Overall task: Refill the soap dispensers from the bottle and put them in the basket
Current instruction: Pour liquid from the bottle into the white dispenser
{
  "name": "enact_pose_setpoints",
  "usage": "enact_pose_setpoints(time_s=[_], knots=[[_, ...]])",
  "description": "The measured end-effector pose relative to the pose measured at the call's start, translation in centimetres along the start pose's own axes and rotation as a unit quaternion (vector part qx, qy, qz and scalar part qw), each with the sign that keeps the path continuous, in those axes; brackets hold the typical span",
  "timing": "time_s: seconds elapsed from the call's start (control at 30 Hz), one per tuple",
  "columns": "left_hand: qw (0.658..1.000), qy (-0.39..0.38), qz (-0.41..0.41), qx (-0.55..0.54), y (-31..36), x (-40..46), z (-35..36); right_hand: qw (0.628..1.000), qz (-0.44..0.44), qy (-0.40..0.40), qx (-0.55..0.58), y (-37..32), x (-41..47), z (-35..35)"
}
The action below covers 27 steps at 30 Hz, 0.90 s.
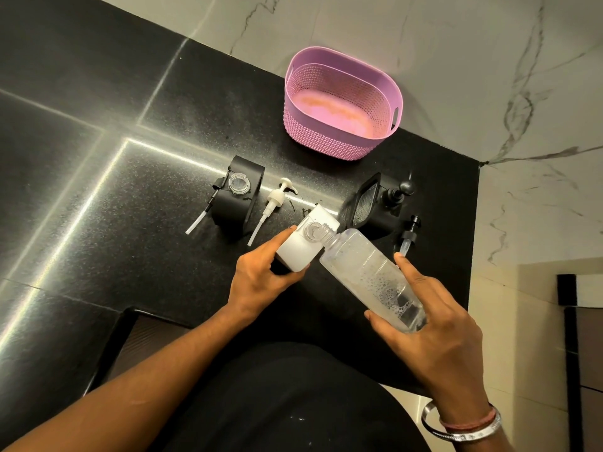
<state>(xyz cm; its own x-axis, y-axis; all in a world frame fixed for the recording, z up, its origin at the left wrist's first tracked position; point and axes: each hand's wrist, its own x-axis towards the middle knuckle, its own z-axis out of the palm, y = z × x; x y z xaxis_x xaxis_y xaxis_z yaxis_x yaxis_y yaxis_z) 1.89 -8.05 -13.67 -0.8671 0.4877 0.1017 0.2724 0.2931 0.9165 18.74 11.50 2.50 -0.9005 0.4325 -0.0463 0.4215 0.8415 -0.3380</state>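
Note:
My left hand grips a white square dispenser with its clear neck open. My right hand holds a clear refill bottle, tilted with its mouth touching that neck; foamy liquid sits inside. A black dispenser with an open neck stands to the left. Its black pump and a white pump lie on the counter beside it. Another black dispenser with its pump on stands at the right. A loose black pump lies beyond it. The pink basket stands at the back, holding nothing.
The black granite counter meets a white marble wall at the back and right. The counter's front edge runs just below my left forearm.

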Motion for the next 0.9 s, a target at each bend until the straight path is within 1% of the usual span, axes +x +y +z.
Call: enact_pose_setpoints(time_s=[0.23,0.63,0.9], knots=[[1.0,-0.009,0.005,0.013,-0.16,-0.14,-0.13,1.0,0.004,0.004,0.006,-0.03,-0.21,0.19],[1.0,-0.002,-0.012,0.004,-0.06,-0.07,-0.03,1.0,0.006,0.0,-0.004,0.03,-0.16,0.14],[1.0,0.002,-0.005,0.016,0.13,-0.06,-0.09,1.0,0.004,0.006,-0.001,-0.03,-0.19,0.1]])
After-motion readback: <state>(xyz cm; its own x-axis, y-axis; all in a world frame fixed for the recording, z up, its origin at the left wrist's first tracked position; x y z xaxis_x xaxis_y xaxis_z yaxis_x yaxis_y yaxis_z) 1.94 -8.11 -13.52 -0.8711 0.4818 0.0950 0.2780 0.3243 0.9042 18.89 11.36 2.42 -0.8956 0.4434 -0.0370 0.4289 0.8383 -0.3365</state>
